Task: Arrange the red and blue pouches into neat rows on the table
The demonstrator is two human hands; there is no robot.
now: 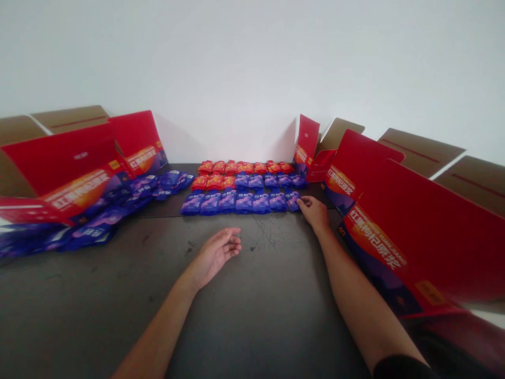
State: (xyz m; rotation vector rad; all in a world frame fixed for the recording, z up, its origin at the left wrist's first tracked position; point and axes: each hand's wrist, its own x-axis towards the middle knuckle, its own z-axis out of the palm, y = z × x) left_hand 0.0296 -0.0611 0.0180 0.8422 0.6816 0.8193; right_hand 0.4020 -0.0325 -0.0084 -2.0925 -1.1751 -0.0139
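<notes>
Across the worktop point(252, 326), the right hand point(312, 213) rests its slightly curled fingers against the end blue sachet point(292, 201) without gripping; the left hand point(216, 253) lies open, holding nothing.

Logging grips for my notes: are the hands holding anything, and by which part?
Nothing clearly. The left hand lies open on the table; the right hand's fingertips touch the end blue pouch, lying flat.

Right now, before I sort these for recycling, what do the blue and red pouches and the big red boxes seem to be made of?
The blue pouches and red pouches look like glossy printed plastic film, possibly foil-lined; they catch highlights and crease softly. The red boxes look like cardboard, smoothly printed outside, with plain brown flaps showing bare board.
</notes>
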